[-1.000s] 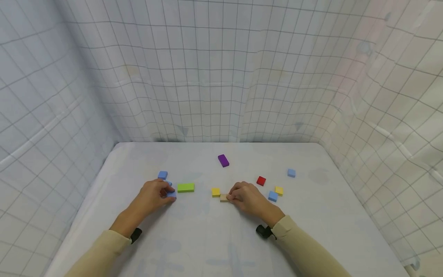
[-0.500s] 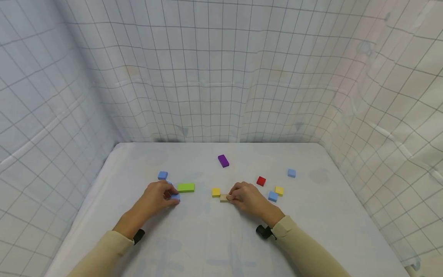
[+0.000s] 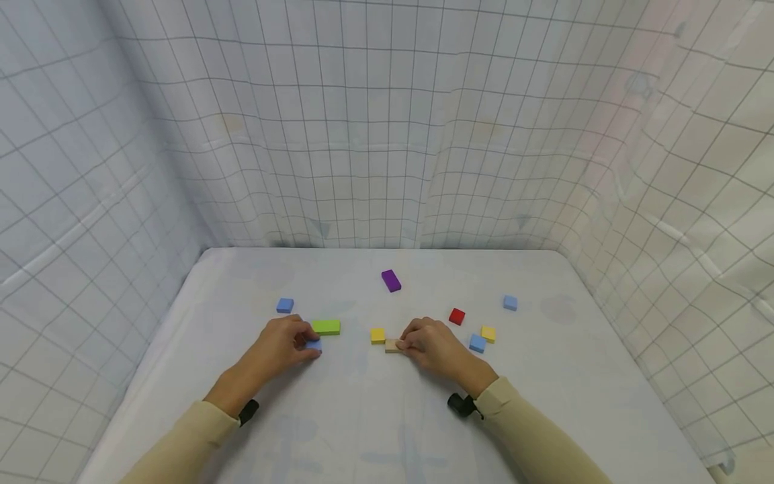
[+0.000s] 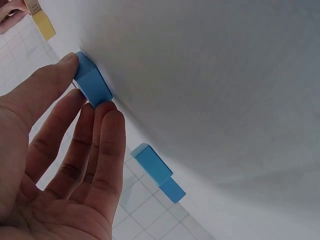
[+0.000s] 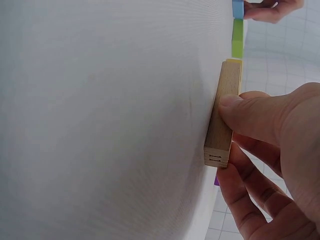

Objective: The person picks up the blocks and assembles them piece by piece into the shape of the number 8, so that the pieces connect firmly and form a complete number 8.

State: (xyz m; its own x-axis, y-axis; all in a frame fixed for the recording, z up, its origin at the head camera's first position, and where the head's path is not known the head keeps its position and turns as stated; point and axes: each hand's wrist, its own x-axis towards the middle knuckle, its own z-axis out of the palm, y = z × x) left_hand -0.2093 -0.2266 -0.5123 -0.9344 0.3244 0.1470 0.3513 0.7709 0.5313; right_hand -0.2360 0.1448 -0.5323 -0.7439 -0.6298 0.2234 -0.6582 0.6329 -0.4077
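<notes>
My left hand (image 3: 279, 344) pinches a blue block (image 4: 93, 84) between thumb and fingers, low over or on the white tabletop. That block is just in front of a long lime-green block (image 3: 328, 327). To the right, my right hand (image 3: 434, 346) grips a plain wooden block (image 5: 222, 117) with small dark marks on one end. A square yellow block (image 3: 377, 336) is beside the wooden block's left end. Two more blue blocks show in the left wrist view, a nearer one (image 4: 154, 165) and a farther one (image 4: 172, 190). The underside of each held block is hidden.
A purple block (image 3: 391, 280) lies toward the back. On the right are a red block (image 3: 457, 316), a yellow block (image 3: 488, 334), a blue block (image 3: 478, 343) and another blue block (image 3: 510, 302). Grid-patterned curtains (image 3: 387, 134) stand behind and beside the table.
My left hand has slid a little to the right with its blue block, toward the front of the green block. The right hand and the wooden block have stayed in place.
</notes>
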